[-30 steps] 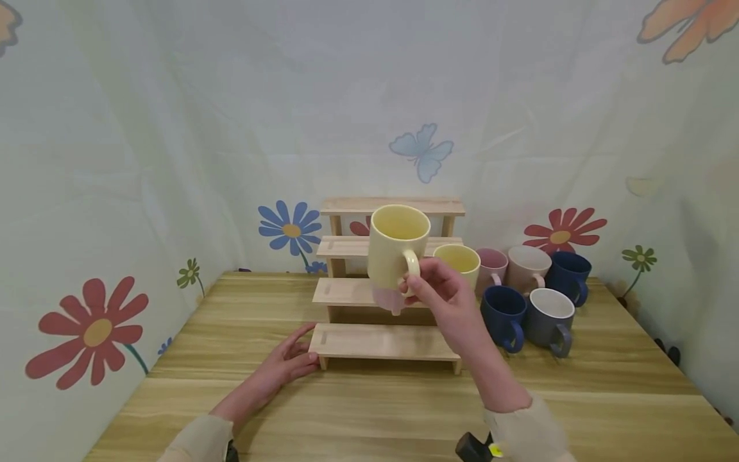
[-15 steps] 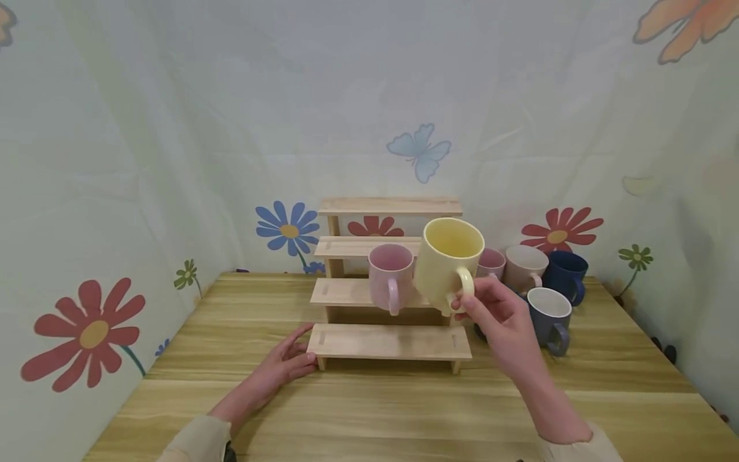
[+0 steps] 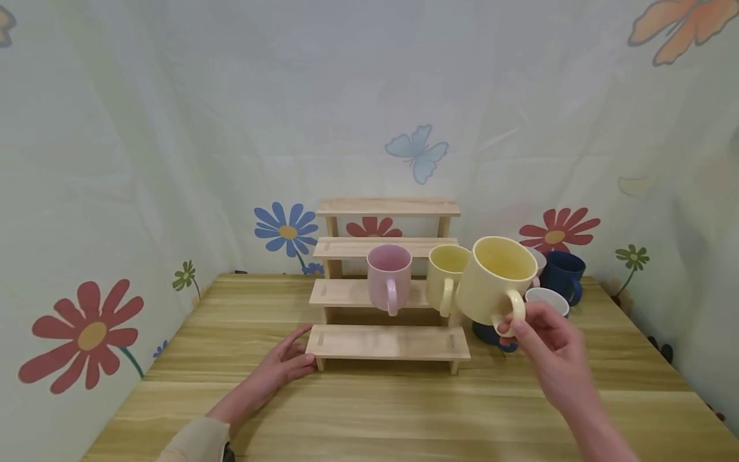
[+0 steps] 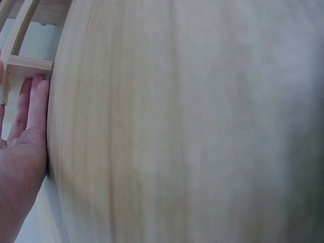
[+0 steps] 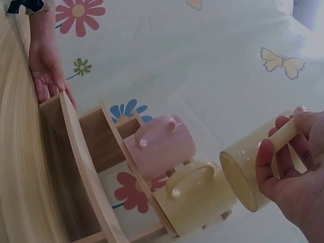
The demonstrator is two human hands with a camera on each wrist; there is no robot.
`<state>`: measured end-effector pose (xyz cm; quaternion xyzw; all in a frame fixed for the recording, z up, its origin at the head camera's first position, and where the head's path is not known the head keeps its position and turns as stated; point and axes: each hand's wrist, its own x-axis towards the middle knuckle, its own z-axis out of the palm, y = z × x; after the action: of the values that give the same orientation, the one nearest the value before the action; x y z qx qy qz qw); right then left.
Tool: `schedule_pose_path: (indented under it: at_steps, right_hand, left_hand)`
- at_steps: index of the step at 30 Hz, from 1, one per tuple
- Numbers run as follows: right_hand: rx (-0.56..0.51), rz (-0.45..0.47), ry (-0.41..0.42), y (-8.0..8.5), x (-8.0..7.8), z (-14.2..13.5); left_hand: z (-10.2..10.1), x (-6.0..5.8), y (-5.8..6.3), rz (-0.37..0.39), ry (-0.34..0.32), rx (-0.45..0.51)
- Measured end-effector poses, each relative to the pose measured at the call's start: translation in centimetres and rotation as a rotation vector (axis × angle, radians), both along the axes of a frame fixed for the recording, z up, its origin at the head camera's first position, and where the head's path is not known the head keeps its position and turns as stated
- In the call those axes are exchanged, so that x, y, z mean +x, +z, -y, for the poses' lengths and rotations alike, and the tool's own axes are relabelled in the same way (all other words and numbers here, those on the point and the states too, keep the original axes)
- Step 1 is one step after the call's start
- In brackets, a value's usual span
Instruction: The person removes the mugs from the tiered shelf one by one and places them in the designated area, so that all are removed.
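In the head view my right hand [image 3: 554, 350] pinches the handle of a pale yellow mug [image 3: 491, 289], held tilted in the air at the right end of a stepped wooden shelf [image 3: 387, 340]. A pink mug [image 3: 389, 276] and another yellow mug [image 3: 446, 276] stand side by side on the shelf's second step from the bottom, handles to the front. My left hand [image 3: 276, 372] touches the left end of the lowest step. In the left wrist view, straight fingers [image 4: 38, 109] lie against a wooden leg [image 4: 31, 66]; the thumb is mostly cut off there.
Right of the shelf stand a navy mug [image 3: 561, 276] and a mug with a white inside [image 3: 545, 298]. Another navy mug [image 3: 492, 335] and a pale mug are partly hidden behind the held mug. A flowered cloth [image 3: 173, 128] hangs behind the wooden table [image 3: 369, 410].
My right hand has carried the yellow mug rightward and down from in front of the pink mug, past the other yellow mug. The left hand has stayed at the shelf's end.
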<state>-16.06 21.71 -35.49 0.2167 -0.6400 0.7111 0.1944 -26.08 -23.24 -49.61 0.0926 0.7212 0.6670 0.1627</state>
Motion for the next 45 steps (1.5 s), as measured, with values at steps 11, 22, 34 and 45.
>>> schedule_pose_path:
  at_steps: [11, 22, 34, 45]
  right_hand:
    - [0.026, 0.075, -0.032, -2.8, 1.3, -2.6]
    - [0.134, 0.351, -0.150, -6.3, 2.2, -4.4]
    - [0.103, 0.411, -0.145, -10.2, 2.3, -5.8]
    - [-0.009, 0.448, -0.082, -12.4, 2.4, -6.5]
  left_hand:
    - [-0.1, 0.0, 0.1, 0.013, 0.009, -0.009]
    - [0.0, 0.2, 0.2, 0.010, 0.001, -0.007]
    - [0.0, 0.0, -0.1, 0.011, 0.000, 0.002]
    - [-0.1, 0.0, 0.0, 0.015, 0.000, 0.005]
